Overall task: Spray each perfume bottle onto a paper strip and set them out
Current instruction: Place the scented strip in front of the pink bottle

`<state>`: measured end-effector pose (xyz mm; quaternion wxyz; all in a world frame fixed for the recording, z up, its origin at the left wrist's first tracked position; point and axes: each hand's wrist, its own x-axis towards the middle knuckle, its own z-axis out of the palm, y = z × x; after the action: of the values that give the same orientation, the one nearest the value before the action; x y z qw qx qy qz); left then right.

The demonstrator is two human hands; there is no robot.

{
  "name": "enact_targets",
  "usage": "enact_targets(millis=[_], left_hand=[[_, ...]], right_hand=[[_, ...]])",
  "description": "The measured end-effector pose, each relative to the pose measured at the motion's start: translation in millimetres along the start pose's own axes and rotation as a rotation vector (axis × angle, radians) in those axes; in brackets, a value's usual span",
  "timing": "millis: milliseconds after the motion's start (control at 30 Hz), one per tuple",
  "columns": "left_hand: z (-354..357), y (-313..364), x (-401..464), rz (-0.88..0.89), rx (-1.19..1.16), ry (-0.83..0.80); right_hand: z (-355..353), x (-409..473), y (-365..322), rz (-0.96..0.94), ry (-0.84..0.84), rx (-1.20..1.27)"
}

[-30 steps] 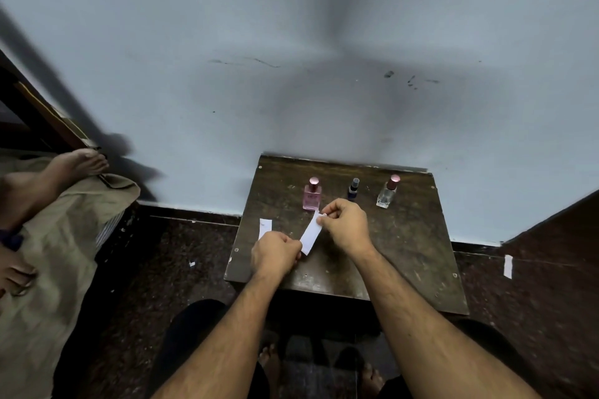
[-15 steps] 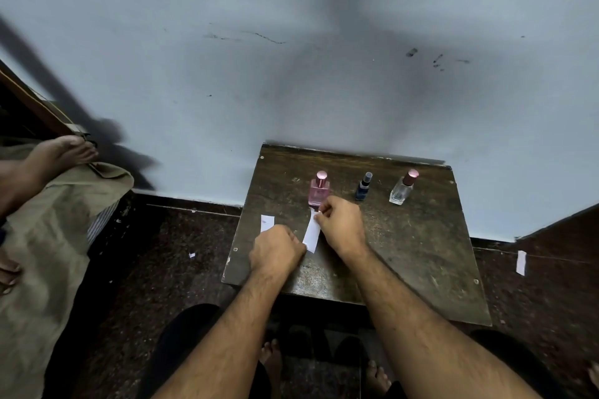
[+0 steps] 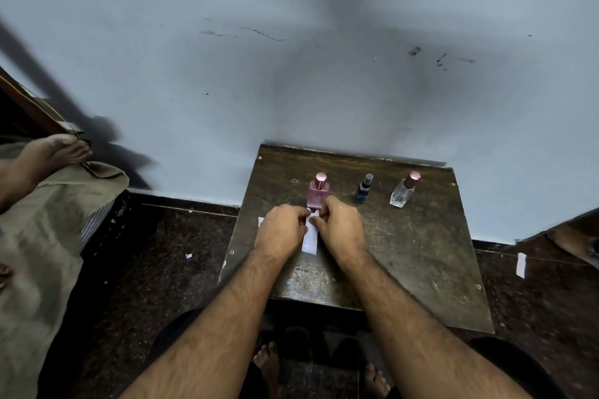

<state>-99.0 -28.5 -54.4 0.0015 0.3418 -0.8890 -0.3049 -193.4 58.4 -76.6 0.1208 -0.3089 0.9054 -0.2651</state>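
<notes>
A white paper strip (image 3: 310, 238) lies lengthwise on the dark wooden table (image 3: 421, 246), just in front of the pink perfume bottle (image 3: 318, 192). My left hand (image 3: 281, 233) and my right hand (image 3: 341, 226) both pinch the strip's far end. To the right stand a small dark blue bottle (image 3: 363, 188) and a clear bottle with a pink cap (image 3: 404, 190). Another white strip (image 3: 261, 221) peeks out from behind my left hand.
The table stands against a pale blue wall. A scrap of white paper (image 3: 521, 265) lies on the dark floor at the right, a smaller one (image 3: 189, 256) at the left. Another person's bare foot (image 3: 48, 152) rests on beige cloth far left.
The strip has turned from slanted to lengthwise and moved closer to the pink bottle. My left hand has shifted from the strip's near end up to its far end, beside my right hand.
</notes>
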Motion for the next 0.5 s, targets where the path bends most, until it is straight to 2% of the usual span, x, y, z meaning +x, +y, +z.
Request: enact_targets(millis=[100,300,500], left_hand=[[0,0,4,0.007,0.043,-0.013],[1,-2,10,-0.001,0.096,-0.026],[1,-2,11,0.003,0.109,-0.033]], right_hand=[[-1,0,1,-0.002,0.001,0.007],[-14,5,1,0.039,0.154,0.142],[-24,25,-8,-0.089,-0.013,0.108]])
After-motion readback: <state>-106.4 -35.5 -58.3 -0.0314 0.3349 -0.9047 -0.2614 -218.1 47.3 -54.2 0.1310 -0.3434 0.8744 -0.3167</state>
